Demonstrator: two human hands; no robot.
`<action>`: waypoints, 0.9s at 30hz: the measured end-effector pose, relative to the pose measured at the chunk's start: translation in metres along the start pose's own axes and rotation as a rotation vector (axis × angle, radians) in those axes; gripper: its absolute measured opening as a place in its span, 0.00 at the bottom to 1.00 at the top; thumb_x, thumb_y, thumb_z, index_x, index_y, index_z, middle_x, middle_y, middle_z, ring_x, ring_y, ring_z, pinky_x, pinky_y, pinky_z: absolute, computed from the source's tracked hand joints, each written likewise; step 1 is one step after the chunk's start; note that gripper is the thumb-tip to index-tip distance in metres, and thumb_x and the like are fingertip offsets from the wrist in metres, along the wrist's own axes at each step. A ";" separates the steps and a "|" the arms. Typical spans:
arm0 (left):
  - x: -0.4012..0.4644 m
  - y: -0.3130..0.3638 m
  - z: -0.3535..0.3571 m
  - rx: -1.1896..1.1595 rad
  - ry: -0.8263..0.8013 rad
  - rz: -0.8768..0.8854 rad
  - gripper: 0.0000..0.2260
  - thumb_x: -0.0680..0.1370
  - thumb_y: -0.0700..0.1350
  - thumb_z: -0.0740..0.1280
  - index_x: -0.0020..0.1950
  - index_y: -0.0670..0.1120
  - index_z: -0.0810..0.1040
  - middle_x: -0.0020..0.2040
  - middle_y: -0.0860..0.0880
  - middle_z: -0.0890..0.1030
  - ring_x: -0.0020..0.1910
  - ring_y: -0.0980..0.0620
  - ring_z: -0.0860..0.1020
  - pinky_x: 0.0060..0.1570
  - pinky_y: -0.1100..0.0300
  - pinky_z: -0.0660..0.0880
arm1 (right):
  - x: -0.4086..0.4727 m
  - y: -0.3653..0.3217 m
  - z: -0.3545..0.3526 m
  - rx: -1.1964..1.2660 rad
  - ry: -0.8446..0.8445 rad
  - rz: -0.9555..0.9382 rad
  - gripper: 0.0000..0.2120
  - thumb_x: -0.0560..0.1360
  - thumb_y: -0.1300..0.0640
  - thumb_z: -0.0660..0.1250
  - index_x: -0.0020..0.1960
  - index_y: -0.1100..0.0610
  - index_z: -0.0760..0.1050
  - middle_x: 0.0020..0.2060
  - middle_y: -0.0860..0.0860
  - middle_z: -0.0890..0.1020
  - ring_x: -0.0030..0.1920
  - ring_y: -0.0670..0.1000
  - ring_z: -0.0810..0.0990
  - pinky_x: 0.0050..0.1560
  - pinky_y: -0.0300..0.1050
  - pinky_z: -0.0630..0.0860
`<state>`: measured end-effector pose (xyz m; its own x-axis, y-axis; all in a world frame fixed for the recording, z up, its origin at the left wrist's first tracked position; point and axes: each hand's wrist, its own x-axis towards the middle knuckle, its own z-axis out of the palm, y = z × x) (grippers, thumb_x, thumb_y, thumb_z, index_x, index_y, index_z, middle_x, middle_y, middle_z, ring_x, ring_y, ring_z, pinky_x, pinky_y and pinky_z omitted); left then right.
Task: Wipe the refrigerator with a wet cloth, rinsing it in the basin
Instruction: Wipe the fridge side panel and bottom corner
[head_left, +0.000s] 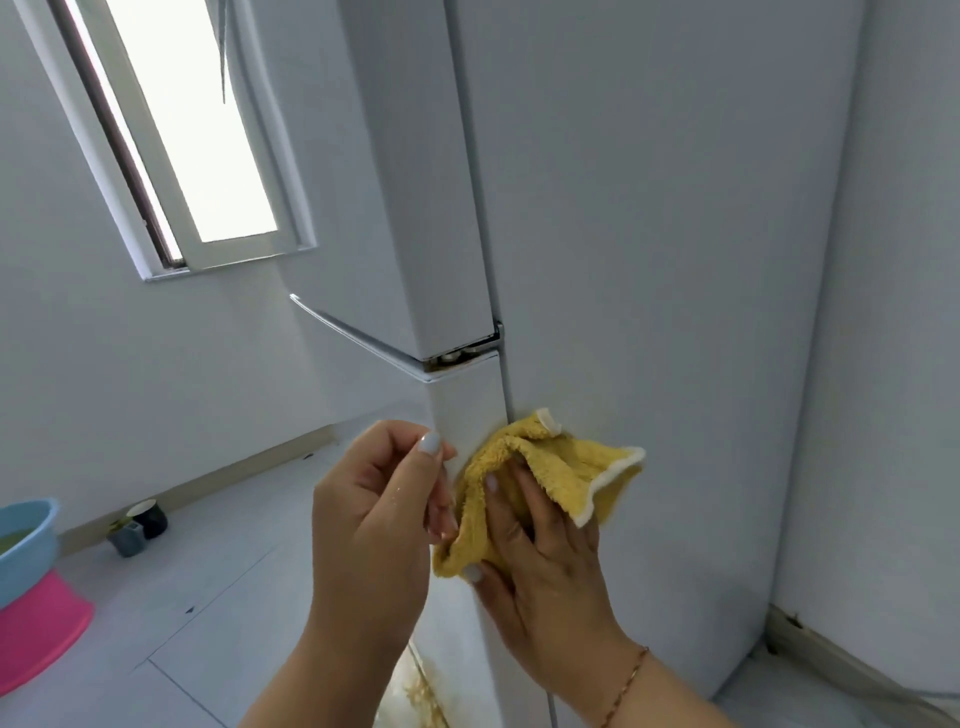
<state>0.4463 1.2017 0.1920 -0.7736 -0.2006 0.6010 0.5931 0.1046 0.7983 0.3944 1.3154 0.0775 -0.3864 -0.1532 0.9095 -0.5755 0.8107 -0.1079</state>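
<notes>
White-walled room, tiled floor (218, 587). Refrigerator (649, 260): side panel at right. Yellow cloth (550, 467): pressed flat against the panel under the right hand (540, 561), fingers spread to bear on it. Left hand (379, 519): pinching the cloth's near-left edge, apparently keeping it taut. Blue basin (31, 551): far left on a pink stool (41, 618), kept within reach for rinsing.

Bare forearms, pale polished nails on both hands (374, 514), thin, possibly beaded bracelet (626, 686) on right wrist
</notes>
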 end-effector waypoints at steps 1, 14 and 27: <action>0.005 0.006 -0.001 0.001 0.000 0.016 0.09 0.72 0.43 0.63 0.34 0.43 0.77 0.24 0.46 0.71 0.23 0.49 0.69 0.23 0.59 0.68 | 0.012 -0.001 -0.004 0.004 -0.002 -0.011 0.29 0.81 0.41 0.47 0.78 0.47 0.42 0.78 0.46 0.45 0.76 0.55 0.53 0.68 0.63 0.56; 0.103 0.127 -0.001 0.166 0.034 0.400 0.05 0.75 0.44 0.64 0.45 0.55 0.74 0.38 0.51 0.74 0.39 0.51 0.76 0.38 0.58 0.75 | 0.240 -0.020 -0.093 0.073 0.107 -0.111 0.30 0.79 0.42 0.54 0.77 0.49 0.53 0.77 0.50 0.53 0.76 0.51 0.48 0.73 0.51 0.40; 0.143 0.171 0.000 0.224 0.115 0.392 0.05 0.79 0.42 0.62 0.51 0.51 0.73 0.41 0.48 0.77 0.41 0.54 0.78 0.40 0.60 0.75 | 0.309 -0.040 -0.124 0.121 0.252 -0.065 0.34 0.71 0.42 0.64 0.75 0.44 0.59 0.68 0.49 0.64 0.67 0.52 0.59 0.68 0.58 0.61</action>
<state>0.4374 1.1909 0.4145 -0.4635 -0.2094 0.8610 0.7634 0.3990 0.5080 0.3877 1.3058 0.4130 -0.1633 -0.0448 0.9856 -0.6809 0.7280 -0.0798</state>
